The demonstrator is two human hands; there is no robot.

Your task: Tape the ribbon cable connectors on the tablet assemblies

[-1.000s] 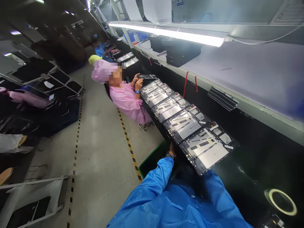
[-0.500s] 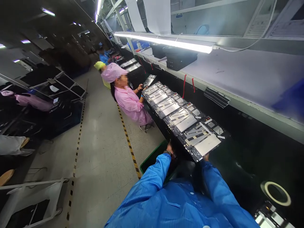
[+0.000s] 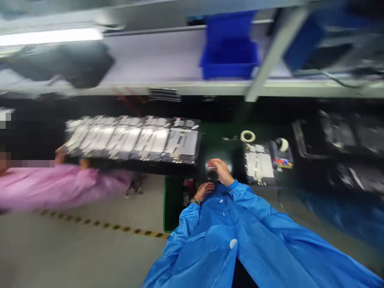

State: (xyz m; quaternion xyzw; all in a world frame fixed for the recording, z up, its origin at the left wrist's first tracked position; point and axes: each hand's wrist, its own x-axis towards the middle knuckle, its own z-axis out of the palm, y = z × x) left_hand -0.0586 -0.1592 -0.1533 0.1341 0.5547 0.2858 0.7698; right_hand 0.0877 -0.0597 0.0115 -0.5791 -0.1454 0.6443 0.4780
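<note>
My right hand point(image 3: 222, 171) is over the bench edge in front of my body, fingers stretched to the left and apart, with nothing seen in it. Lower and closer to my coat, my left hand point(image 3: 204, 191) has its fingers extended and also appears to hold nothing. To the left of both hands lies a row of several opened tablet-like devices point(image 3: 183, 142) with silver batteries and black frames. Another opened device point(image 3: 259, 164) lies to the right of my right hand. A cream tape roll point(image 3: 242, 136) rests just behind that device.
A green bin point(image 3: 165, 206) stands below the bench edge on my left. A co-worker's pink sleeve point(image 3: 99, 182) reaches along the row. A second tape roll point(image 3: 283, 144) and blurred parts lie right. Above are a blue box point(image 3: 229, 71) on the shelf and a slanted post point(image 3: 267, 60).
My view has swung to the right. Both hands have come away from the near end of the device row, where they were touching or supporting it, and are now in front of my body.
</note>
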